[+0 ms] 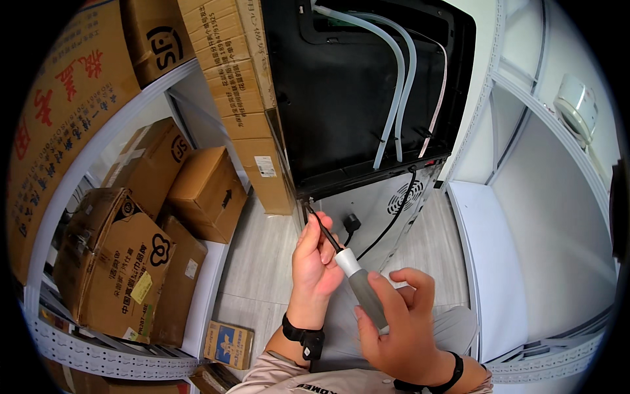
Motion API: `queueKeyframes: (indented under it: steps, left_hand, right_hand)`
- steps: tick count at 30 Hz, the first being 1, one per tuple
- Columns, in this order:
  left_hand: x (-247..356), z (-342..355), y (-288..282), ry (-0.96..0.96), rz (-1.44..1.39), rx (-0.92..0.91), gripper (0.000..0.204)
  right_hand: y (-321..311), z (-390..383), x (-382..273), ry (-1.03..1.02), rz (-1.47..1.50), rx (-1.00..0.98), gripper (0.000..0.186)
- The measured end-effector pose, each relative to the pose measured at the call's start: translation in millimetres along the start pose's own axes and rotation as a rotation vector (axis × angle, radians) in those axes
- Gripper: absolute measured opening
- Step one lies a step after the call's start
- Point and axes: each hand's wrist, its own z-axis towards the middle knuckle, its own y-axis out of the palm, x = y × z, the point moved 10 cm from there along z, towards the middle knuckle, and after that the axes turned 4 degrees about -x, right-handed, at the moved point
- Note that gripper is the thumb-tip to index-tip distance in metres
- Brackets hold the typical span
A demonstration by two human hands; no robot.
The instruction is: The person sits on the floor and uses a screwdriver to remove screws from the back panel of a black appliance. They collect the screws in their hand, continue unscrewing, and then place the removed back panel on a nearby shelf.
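Note:
A screwdriver (364,289) with a grey handle, white collar and dark shaft slants up to the left. Its handle sits between the thumb and fingers of my right hand (408,331), which is closed on it. The fingers of my left hand (314,266) pinch the shaft close to the tip. That tip is at the lower left corner of the black panel (335,105) of a tall appliance, where a small metal piece shows; whether a screw is there I cannot tell. Below the panel is the appliance's grey lower section (367,200), with a round vent (405,196).
Pale tubes (401,79) hang down the black panel. A black cable (392,228) and a plug (352,223) hang below. A tall carton (239,98) stands against the appliance's left side. Shelves with cardboard boxes (121,269) line the left; a white shelf (489,256) stands right.

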Motion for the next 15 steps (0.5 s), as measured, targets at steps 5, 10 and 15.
queueKeyframes:
  steps: [5,10,15]
  left_hand:
    - [-2,4,1,-0.001,-0.014,-0.030,0.027]
    - [1,5,2,-0.005,0.012,-0.060,0.027]
    - [11,-5,3,0.043,0.143,0.039,0.026]
  right_hand:
    - [-2,-1,-5,-0.100,-0.110,0.058,0.046]
    - [12,2,29,0.229,0.305,-0.124,0.038]
    - [51,-14,43,0.777,1.133,-0.462,0.038]
